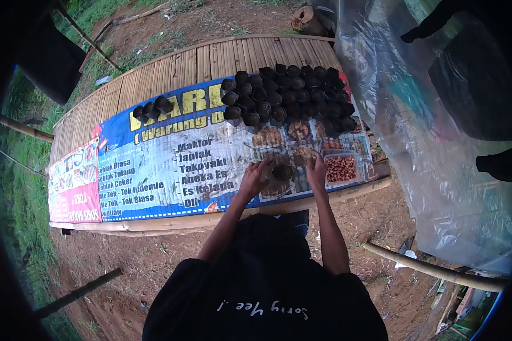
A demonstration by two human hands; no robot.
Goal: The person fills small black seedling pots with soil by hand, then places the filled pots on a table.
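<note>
A small dark pot of soil [281, 173] stands on the printed banner [153, 170] near the table's front edge. My left hand [255, 177] is just left of this pot, its fingers bent toward it. On the other side, my right hand [315, 169] is raised with its fingertips close together; whether they hold anything is too small to tell. Right of my right hand lies a clear container of reddish-brown seeds [341, 169]. Several black pots [290, 96] filled with dark soil are packed together beyond my hands.
The banner covers a bamboo table [193, 63]. A few more black pots [163, 104] stand at its left back. Clear plastic sheeting [392, 142] hangs along the right side. A bamboo pole [432, 269] juts in at lower right.
</note>
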